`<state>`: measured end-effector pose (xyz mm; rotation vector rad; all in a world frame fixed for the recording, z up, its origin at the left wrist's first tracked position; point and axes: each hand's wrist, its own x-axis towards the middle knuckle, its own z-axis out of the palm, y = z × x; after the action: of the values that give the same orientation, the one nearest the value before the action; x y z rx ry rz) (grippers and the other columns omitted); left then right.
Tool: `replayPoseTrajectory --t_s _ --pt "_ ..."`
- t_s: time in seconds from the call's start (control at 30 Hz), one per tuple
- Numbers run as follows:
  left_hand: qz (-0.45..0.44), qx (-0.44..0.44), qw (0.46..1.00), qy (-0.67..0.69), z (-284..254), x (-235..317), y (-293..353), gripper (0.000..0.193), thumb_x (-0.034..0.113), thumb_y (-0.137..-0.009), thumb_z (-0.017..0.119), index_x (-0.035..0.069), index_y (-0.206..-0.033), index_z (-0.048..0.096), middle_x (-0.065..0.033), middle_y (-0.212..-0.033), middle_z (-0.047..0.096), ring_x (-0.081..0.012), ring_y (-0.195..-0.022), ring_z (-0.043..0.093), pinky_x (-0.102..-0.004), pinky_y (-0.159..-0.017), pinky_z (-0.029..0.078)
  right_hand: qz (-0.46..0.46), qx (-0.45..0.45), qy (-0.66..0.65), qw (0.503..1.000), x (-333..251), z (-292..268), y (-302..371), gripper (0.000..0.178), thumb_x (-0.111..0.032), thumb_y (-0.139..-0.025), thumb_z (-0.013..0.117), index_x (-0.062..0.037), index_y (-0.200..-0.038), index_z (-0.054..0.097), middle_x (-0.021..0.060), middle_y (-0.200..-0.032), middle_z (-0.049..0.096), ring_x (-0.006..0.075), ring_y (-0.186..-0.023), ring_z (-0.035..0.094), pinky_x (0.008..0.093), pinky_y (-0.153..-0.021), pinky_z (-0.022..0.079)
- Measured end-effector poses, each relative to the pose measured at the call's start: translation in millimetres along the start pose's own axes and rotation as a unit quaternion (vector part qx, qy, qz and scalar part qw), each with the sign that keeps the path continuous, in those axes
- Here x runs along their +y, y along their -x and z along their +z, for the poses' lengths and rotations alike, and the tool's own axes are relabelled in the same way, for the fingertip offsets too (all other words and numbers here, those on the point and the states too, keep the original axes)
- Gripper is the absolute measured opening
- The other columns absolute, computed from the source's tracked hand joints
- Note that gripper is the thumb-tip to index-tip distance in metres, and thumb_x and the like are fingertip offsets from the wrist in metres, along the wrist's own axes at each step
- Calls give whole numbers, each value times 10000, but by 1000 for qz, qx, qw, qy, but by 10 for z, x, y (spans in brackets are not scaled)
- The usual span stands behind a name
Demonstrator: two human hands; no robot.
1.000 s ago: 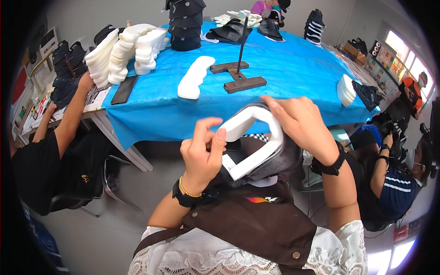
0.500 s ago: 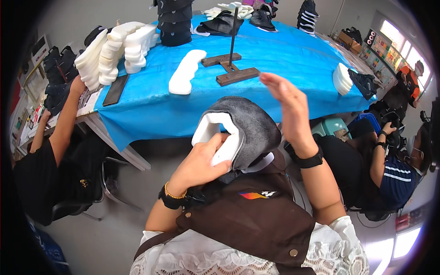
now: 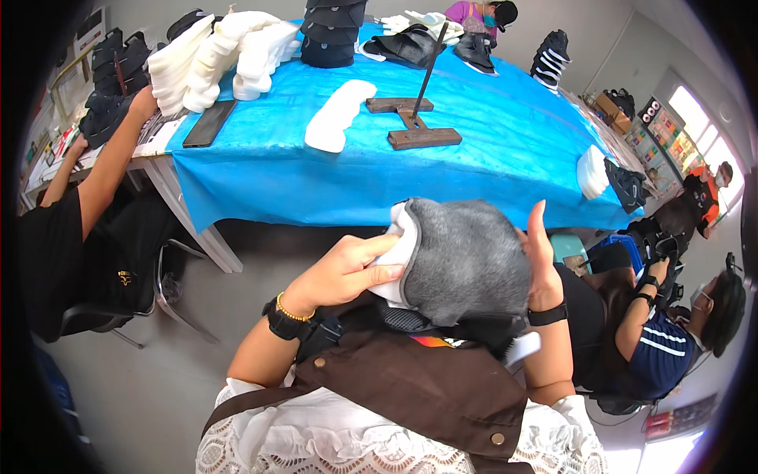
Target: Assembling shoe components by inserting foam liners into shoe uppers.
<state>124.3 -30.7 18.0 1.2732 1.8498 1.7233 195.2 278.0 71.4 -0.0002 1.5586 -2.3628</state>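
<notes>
In front of my chest is a grey plush cover [image 3: 470, 261] with black mesh on its underside. White foam [image 3: 399, 249] shows at its left opening. My left hand [image 3: 351, 268] is closed on that foam edge, thumb on the near side and fingers tucked into the opening. Against the cover's right end rests my right hand [image 3: 542, 265], its palm turned inward and fingers stretched upward. A white strap end [image 3: 523, 346] hangs below the cover, near my right wrist.
A blue-covered table [image 3: 268, 174] stands ahead, bearing a wooden stand with an upright rod [image 3: 425, 138], a loose foam piece [image 3: 339, 118], foam stacks [image 3: 209, 67] and a dark stack [image 3: 332, 35]. Co-workers sit left [image 3: 59, 237] and right [image 3: 671, 347].
My right hand has come down from the air onto the cover's right end. The cover has turned, so its plush side faces up and less of the foam opening shows.
</notes>
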Motion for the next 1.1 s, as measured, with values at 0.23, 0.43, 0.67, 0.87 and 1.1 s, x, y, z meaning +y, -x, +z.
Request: replayPoseTrajectory --t_s 0.23,0.43,0.67,0.87,1.1 --pt "62 92 991 -78 16 -209 61 328 132 -943 672 -26 -1227 627 -77 -804 631 -106 -702 558 -291 -647 468 0 -86 124 989 167 134 95 751 -322 -961 692 57 -1518 361 159 -1476 505 253 -1370 468 380 -1128 389" --pt "85 92 986 -112 53 -338 202 368 64 -860 696 -15 -1210 615 -244 -866 638 -379 -711 646 -380 -654 503 57 42 108 992 377 323 86 672 -244 -950 716 51 -1477 421 147 -1412 554 245 -1306 533 391 -1113 418" --pt "130 200 953 -185 225 -439 108 148 -58 -801 622 3 -918 554 -177 -731 567 -372 -637 614 -376 -566 463 68 46 -5 997 487 234 97 569 -189 -968 664 53 -1438 456 187 -1324 624 286 -1180 648 417 -1012 527" --pt "116 206 958 -162 365 -418 85 216 -44 -837 660 1 -1022 560 -232 -787 605 -446 -725 625 -438 -609 485 58 127 -4 990 572 223 102 544 -196 -945 664 50 -1400 499 189 -1269 658 296 -1126 677 426 -976 551" --pt "108 225 958 -138 406 -398 -6 163 -28 -895 622 -8 -1044 559 -244 -816 626 -468 -769 617 -429 -599 480 49 139 -13 989 571 228 95 525 -206 -949 641 55 -1384 510 195 -1271 653 306 -1136 667 431 -987 543"
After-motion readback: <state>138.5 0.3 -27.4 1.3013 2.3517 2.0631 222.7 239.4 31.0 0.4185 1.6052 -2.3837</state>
